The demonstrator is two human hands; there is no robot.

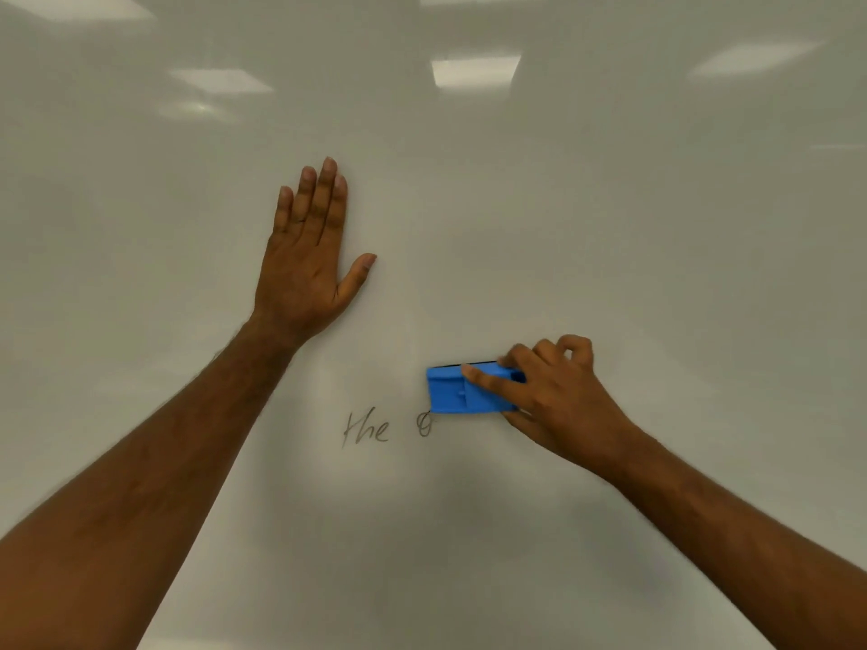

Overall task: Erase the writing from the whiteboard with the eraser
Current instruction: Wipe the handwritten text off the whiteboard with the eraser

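A white whiteboard (610, 227) fills the whole view. Dark handwriting (368, 430) reading "the" sits low in the middle, with one more round letter (424, 425) just to its right. My right hand (558, 396) grips a blue eraser (452, 391) against the board, fingers on top and thumb underneath. The eraser's lower left corner touches the top of the round letter. My left hand (307, 253) lies flat on the board above and left of the writing, fingers straight and together, thumb out.
Ceiling lights reflect as bright patches (474, 70) across the upper board. The board's edges are out of view.
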